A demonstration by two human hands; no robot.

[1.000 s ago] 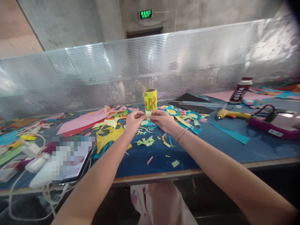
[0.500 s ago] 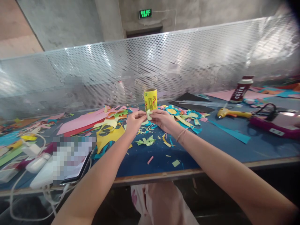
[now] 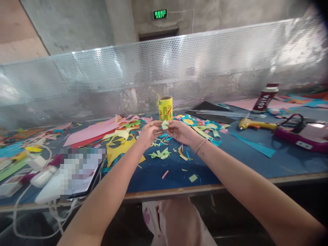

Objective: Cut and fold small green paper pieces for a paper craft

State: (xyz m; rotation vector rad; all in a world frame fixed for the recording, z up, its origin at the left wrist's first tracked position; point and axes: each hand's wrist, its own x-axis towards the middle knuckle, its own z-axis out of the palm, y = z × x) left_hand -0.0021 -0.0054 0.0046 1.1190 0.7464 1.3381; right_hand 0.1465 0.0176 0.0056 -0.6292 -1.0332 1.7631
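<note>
My left hand [image 3: 148, 132] and my right hand [image 3: 179, 131] meet above the blue table [image 3: 230, 160], fingertips pinched together on a small pale green paper piece [image 3: 164, 124]. Both hands hover a little over the tabletop. Just behind them stands a yellow roll [image 3: 165, 108] upright. Below the hands lie several light green paper scraps [image 3: 160, 154]. A yellow cut sheet [image 3: 120, 147] lies left of my left hand.
Pink and red sheets [image 3: 89, 131] and mixed offcuts cover the left. A tablet [image 3: 77, 174] with white chargers and cables sits front left. Paper flowers [image 3: 202, 126], a yellow glue gun [image 3: 253, 124], a brown bottle [image 3: 263, 99] and a pink device [image 3: 302, 136] are right. A perforated metal screen [image 3: 164, 71] backs the table.
The hands have drawn slightly closer together and lower; the green piece, first stretched between the fingertips, now sits bunched at the pinch.
</note>
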